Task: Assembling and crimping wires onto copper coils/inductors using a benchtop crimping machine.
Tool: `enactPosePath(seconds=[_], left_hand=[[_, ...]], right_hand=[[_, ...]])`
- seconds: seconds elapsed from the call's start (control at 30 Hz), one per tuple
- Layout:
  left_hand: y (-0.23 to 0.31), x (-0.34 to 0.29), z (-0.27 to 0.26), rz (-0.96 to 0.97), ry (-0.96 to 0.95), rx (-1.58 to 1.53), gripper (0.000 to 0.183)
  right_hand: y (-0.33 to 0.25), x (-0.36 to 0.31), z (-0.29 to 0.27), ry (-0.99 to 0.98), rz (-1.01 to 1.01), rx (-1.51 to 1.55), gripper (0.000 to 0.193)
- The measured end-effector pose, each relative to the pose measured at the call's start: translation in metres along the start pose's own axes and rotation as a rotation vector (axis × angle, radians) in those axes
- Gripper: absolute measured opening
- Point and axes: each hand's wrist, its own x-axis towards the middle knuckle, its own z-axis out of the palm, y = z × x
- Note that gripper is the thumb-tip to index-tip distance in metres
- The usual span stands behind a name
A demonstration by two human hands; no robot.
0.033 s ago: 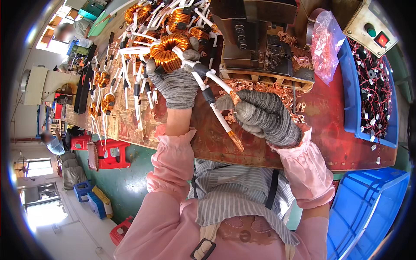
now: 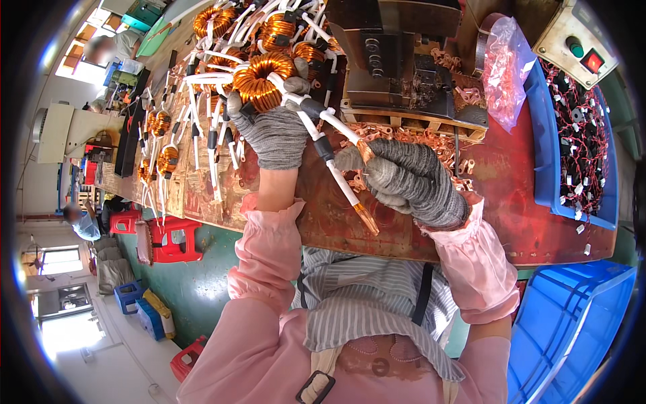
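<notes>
My left hand [image 2: 277, 138], in a grey knit glove, is closed around a toroidal coil [image 2: 261, 75] wound with orange copper wire. Two white-sleeved leads [image 2: 342, 129] with black bands run from the coil toward my right. My right hand [image 2: 410, 180], gloved too, pinches the bare copper end of the upper lead. The lower lead's bare copper strands [image 2: 365, 217] hang free over the red tabletop, angled toward me. Whatever sits between my right fingertips is partly hidden by the glove.
Several more coils [image 2: 214, 21] with white leads lie at the upper left. A dark metal press [image 2: 377, 60] stands ahead, with loose copper terminals [image 2: 397, 137] around its base. On the right are a bag of terminals [image 2: 506, 71], a blue tray [image 2: 548, 145] and a control box [image 2: 577, 44].
</notes>
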Motion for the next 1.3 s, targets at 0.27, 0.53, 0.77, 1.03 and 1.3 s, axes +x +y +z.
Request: enactPosePath(seconds=[0.27, 0.53, 0.77, 1.03, 1.3], left_hand=[[0.001, 0.0, -0.006, 0.049, 0.053, 0.051, 0.073], [0.002, 0.001, -0.007, 0.046, 0.123, 0.022, 0.07], [-0.002, 0.001, -0.001, 0.067, 0.101, 0.02, 0.071], [-0.004, 0.002, 0.001, 0.126, 0.204, 0.111, 0.07], [-0.002, 0.004, -0.002, 0.067, 0.11, 0.027, 0.062]], right_hand=[[-0.005, 0.0, 0.0, -0.026, 0.03, 0.148, 0.036], [-0.01, 0.001, 0.0, -0.079, 0.044, 0.182, 0.041], [-0.013, 0.003, -0.001, -0.08, 0.055, 0.173, 0.044], [-0.01, 0.003, -0.004, -0.056, 0.054, 0.182, 0.043], [-0.012, 0.004, 0.0, -0.067, 0.012, 0.188, 0.04]])
